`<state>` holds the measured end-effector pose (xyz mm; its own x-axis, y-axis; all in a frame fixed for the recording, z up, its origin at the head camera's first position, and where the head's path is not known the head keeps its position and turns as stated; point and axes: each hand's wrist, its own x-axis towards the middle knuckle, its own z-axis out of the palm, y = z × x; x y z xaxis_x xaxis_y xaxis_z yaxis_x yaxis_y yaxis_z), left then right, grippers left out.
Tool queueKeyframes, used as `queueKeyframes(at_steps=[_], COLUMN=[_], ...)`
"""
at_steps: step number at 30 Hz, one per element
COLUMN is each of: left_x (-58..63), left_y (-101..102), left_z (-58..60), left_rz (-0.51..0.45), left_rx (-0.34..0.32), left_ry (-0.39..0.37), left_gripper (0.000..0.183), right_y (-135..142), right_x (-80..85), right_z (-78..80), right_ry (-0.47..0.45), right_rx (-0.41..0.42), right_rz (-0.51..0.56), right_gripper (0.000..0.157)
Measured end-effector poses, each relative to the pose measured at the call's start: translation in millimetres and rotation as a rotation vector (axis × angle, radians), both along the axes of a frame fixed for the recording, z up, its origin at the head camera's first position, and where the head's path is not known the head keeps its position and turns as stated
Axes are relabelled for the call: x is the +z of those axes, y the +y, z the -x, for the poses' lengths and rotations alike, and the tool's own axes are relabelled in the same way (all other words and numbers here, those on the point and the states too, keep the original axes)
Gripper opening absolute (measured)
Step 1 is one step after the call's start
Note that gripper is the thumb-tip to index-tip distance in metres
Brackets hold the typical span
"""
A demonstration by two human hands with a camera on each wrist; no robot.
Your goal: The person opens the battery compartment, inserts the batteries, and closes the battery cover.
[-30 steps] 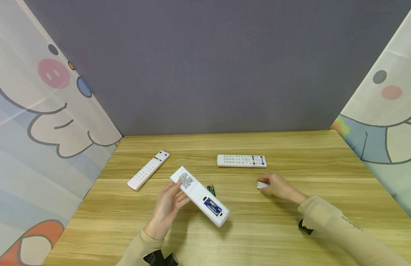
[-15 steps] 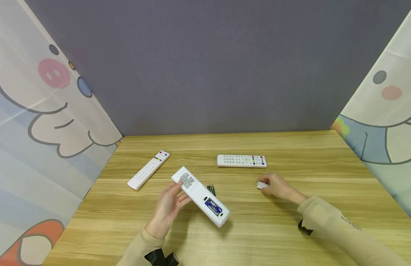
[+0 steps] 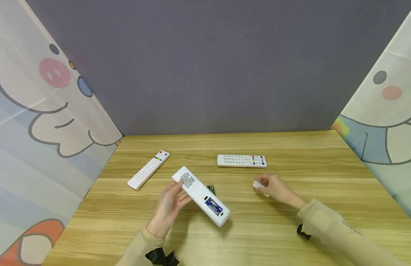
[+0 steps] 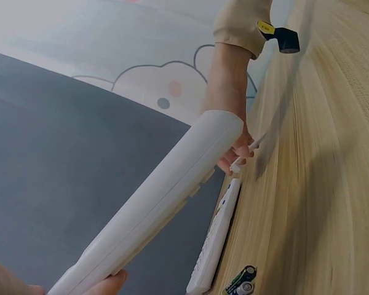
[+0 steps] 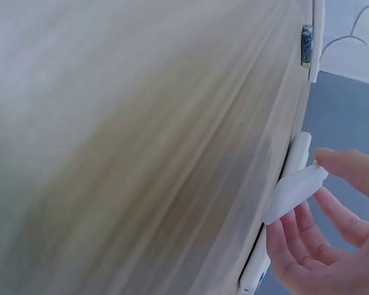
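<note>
My left hand (image 3: 167,210) holds a white remote control (image 3: 199,194) by its upper end, back side up, tilted above the table. Its battery compartment is uncovered, and blue batteries (image 3: 213,205) lie inside. To the right, my right hand (image 3: 275,188) pinches a small white battery cover (image 3: 258,184) between thumb and fingers, close over the table. In the right wrist view the cover (image 5: 295,192) slants between the thumb and the fingertips. Dark green batteries (image 3: 211,189) lie on the table just behind the held remote, partly hidden by it.
One white remote (image 3: 149,170) lies slanted, buttons up, at the left of the wooden table (image 3: 258,236). Another remote (image 3: 242,160) lies crosswise behind my right hand. A grey panel (image 3: 205,74) stands along the table's back edge, with printed curtains at both sides.
The battery cover has turned in my right hand and moved slightly left, so more of it shows. My left hand and its remote have barely shifted.
</note>
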<state>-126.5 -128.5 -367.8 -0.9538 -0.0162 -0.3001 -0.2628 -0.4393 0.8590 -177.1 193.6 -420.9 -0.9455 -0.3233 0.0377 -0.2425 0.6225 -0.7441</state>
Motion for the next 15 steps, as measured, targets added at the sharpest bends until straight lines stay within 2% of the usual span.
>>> queueKeyframes(at_steps=[8,15], left_x=[-1.1,-0.6], left_y=[1,5], left_z=[2.0,3.9], left_rz=[-0.009,-0.021], left_rx=[0.003,-0.002], left_ry=[0.004,-0.001], left_gripper=[0.038,0.037], right_y=[-8,-18], right_x=[5.2,8.4], right_z=[-7.3,-14.6], right_ry=[0.030,0.100], right_rx=[-0.030,-0.041], right_rz=[0.031,0.084], right_gripper=[0.033,0.033])
